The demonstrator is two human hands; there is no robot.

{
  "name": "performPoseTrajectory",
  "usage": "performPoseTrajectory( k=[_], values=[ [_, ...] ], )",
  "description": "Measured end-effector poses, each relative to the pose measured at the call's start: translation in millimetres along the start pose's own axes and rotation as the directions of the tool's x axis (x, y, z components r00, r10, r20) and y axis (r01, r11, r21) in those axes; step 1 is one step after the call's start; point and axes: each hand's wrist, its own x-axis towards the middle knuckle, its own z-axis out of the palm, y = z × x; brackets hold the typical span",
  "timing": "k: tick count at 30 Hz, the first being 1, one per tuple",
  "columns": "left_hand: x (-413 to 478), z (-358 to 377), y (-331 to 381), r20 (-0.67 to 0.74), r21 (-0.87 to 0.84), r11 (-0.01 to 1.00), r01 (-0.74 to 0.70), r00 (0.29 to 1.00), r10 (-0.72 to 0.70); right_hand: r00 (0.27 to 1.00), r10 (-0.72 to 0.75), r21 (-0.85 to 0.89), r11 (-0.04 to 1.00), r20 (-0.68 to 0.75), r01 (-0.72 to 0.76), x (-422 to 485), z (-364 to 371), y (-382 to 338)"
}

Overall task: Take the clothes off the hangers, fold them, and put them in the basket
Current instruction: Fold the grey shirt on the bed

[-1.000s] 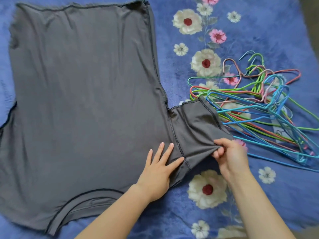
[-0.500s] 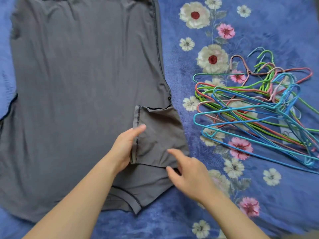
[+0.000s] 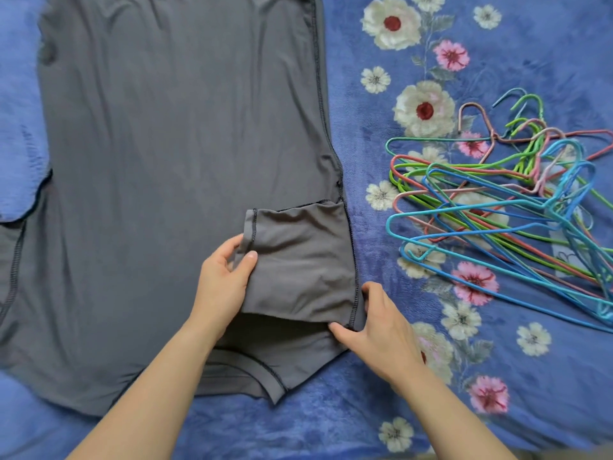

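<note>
Sleeve (image 3: 298, 257) has swung inward: a second ago it stuck out toward the hangers (image 3: 497, 210); now it lies folded over the grey shirt (image 3: 166, 144). Left hand (image 3: 222, 283) went from pressing flat to pinching the sleeve hem, thumb on top. Right hand (image 3: 381, 323) moved out to the fold at the shoulder seam and pinches it. Hands apart, one at each side of the sleeve. Shirt spread flat on floral blanket (image 3: 381, 410); basket not in view. Risk: fabric looks thin and slippery, so releasing either edge could let the fold creep; dragging the hem could skew the body beneath.
</note>
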Motion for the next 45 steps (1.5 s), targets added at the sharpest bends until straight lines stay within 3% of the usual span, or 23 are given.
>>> performPoseTrajectory(
  k=[3, 6, 8, 11, 15, 18, 20, 22, 25, 28, 30, 32, 35, 37, 38, 41, 45],
  values=[
    [-1.3, -11.2, -3.0, 0.028, 0.13, 0.991, 0.018, 0.999, -0.022, 0.995, -0.011, -0.031, 0.999, -0.103, 0.008, -2.5, 1.6, -4.8],
    [-11.2, -14.2, -9.9, 0.161, 0.125, 0.987, 0.097, 0.98, -0.117, 0.937, -0.226, -0.188, 0.966, -0.268, 0.179, -2.4, 4.4, -16.1],
    [-14.9, -17.3, -13.2, 0.16, 0.165, 0.982, 0.09, 0.98, -0.117, 0.907, -0.363, -0.271, 0.914, -0.214, 0.301, 3.5, 9.9, -29.2],
    [-20.3, -23.2, -19.0, 0.12, 0.126, 0.987, 0.101, 0.986, -0.116, 0.877, -0.456, -0.317, 0.863, -0.153, 0.393, 25.4, 16.8, -57.9],
    [-24.9, -28.8, -24.0, 0.095, 0.051, 0.989, 0.138, 0.985, -0.143, 0.914, -0.346, -0.208, 0.93, -0.211, 0.304, 81.0, 6.2, -122.7],
    [-21.8, -29.6, -24.8, 0.123, 0.074, 0.988, 0.138, 0.982, -0.146, 0.979, -0.198, -0.17, 0.968, -0.057, 0.186, 118.0, -2.6, -156.2],
    [-21.1, -32.8, -26.2, 0.139, 0.131, 0.985, 0.11, 0.982, -0.128, 0.971, -0.235, -0.257, 0.941, -0.037, 0.218, 130.2, -7.9, -169.0],
    [-23.1, -38.0, -28.5, 0.129, 0.207, 0.974, 0.095, 0.984, -0.123, 0.948, -0.288, -0.253, 0.935, -0.137, 0.247, 135.6, -12.4, -177.2],
    [-30.8, -45.4, -32.2, 0.126, 0.217, 0.973, 0.075, 0.987, -0.104, 0.955, -0.233, -0.224, 0.956, -0.185, 0.19, 134.4, -8.8, -183.0],
    [-38.5, -62.0, -36.4, 0.131, 0.222, 0.973, 0.061, 0.987, -0.091, 0.947, -0.247, -0.307, 0.935, -0.204, 0.178, 114.4, 12.4, -183.2],
    [-42.8, -87.0, -38.2, -0.017, 0.165, 0.985, 0.044, 0.999, -0.042, 0.919, -0.326, -0.362, 0.903, -0.223, 0.233, 97.6, 31.5, -189.6],
    [-46.8, -131.0, -43.2, -0.325, 0.063, 0.998, 0.001, 0.946, 0.019, 0.894, -0.415, -0.392, 0.861, -0.171, 0.325, 82.8, 55.0, -208.4],
    [-46.5, -207.8, -60.2, -0.714, 0.039, 0.999, 0.034, 0.7, 0.004, 0.841, -0.539, -0.403, 0.778, -0.037, 0.481, 66.2, 87.8, -248.1],
    [-39.0, -257.2, -77.8, -0.815, -0.073, 0.988, 0.138, 0.562, -0.139, 0.796, -0.604, -0.373, 0.73, 0.043, 0.573, 58.4, 109.5, -283.2],
    [-33.0, -275.6, -83.9, -0.802, -0.201, 0.967, 0.157, 0.541, -0.255, 0.776, -0.625, -0.354, 0.71, 0.08, 0.609, 55.0, 119.4, -299.3],
    [-15.2, -310.6, -80.9, -0.587, -0.569, 0.814, 0.116, 0.637, -0.501, 0.735, -0.645, -0.321, 0.665, 0.207, 0.674, 46.6, 145.9, -337.5],
    [7.2, -331.8, -63.0, -0.362, -0.708, 0.702, 0.075, 0.816, -0.452, 0.73, -0.611, -0.4, 0.613, 0.305, 0.681, 46.6, 165.3, -356.5]
  ],
)
